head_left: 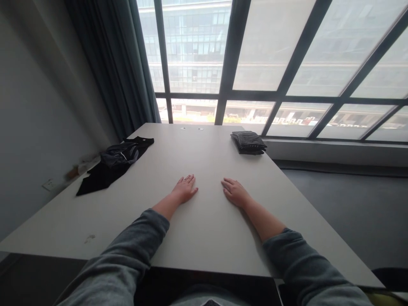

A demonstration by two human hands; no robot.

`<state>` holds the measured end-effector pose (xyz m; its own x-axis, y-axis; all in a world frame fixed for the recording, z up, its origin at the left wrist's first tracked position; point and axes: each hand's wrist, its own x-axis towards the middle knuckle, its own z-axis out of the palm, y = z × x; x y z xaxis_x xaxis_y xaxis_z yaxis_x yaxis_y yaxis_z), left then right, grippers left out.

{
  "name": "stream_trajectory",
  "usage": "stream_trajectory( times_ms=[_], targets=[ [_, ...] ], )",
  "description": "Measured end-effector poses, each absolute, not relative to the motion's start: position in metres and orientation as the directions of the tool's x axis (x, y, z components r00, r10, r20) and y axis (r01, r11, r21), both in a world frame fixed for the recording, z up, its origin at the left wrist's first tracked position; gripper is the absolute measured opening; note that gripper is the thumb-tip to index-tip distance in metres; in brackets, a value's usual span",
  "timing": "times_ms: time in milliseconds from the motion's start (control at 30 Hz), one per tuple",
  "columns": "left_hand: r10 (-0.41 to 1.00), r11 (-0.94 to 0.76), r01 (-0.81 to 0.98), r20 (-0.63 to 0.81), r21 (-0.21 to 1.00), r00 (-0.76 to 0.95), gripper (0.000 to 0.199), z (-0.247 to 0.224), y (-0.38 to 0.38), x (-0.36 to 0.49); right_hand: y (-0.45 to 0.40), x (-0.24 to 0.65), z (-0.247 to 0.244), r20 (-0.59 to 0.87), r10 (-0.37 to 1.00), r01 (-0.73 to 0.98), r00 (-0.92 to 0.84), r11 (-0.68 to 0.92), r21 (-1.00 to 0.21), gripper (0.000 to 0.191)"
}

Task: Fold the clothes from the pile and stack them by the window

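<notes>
My left hand lies flat, palm down, on the white table, fingers together and pointing away from me. My right hand rests flat beside it, a short gap between the two, holding nothing. Both arms wear grey sleeves pushed up the forearm. A crumpled black garment lies spread at the table's left edge, well away from my left hand. A folded dark striped cloth sits at the far right of the table, beyond my right hand.
Large windows with dark frames stand behind the table, and a dark curtain hangs at the left. A grey wall with a socket runs along the left. Grey floor lies to the right of the table.
</notes>
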<state>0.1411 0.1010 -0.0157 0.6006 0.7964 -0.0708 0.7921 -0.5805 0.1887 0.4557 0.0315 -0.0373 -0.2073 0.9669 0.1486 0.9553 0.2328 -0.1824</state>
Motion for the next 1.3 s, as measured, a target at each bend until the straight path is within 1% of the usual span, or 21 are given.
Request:
stream_trajectory(
  times_ms=[233, 400, 500, 767, 967, 1133, 1300],
  targets=[
    [0.789, -0.591, 0.786, -0.071, 0.181, 0.61, 0.073, -0.018, 0.1, 0.138, 0.026, 0.452, -0.036, 0.061, 0.974, 0.965, -0.218, 0.225, -0.133, 0.062],
    [0.746, -0.641, 0.748, -0.091, 0.17, 0.66, 0.073, -0.018, 0.093, 0.126, 0.023, 0.451, -0.036, 0.019, 0.974, 0.968, -0.227, 0.228, -0.104, 0.068],
    [0.72, -0.669, 0.725, -0.1, 0.165, 0.687, 0.073, -0.016, 0.089, 0.12, 0.024, 0.451, -0.036, 0.012, 0.971, 0.966, -0.237, 0.237, -0.101, 0.069],
    [0.744, -0.649, 0.74, -0.054, 0.179, 0.666, 0.07, -0.018, 0.086, 0.117, 0.021, 0.451, -0.029, 0.019, 0.956, 0.939, -0.293, 0.292, -0.183, 0.069],
    [0.738, -0.661, 0.722, 0.0, 0.202, 0.675, 0.066, -0.022, 0.09, 0.113, 0.024, 0.451, -0.026, 0.051, 0.956, 0.935, -0.29, 0.294, -0.199, 0.062],
    [0.733, -0.665, 0.716, 0.002, 0.213, 0.68, 0.064, -0.02, 0.092, 0.112, 0.029, 0.452, -0.028, 0.099, 0.955, 0.932, -0.279, 0.295, -0.211, 0.057],
    [0.737, -0.661, 0.718, 0.004, 0.219, 0.676, 0.064, -0.017, 0.09, 0.112, 0.03, 0.455, -0.031, 0.123, 0.951, 0.93, -0.284, 0.305, -0.208, 0.057]
  ],
)
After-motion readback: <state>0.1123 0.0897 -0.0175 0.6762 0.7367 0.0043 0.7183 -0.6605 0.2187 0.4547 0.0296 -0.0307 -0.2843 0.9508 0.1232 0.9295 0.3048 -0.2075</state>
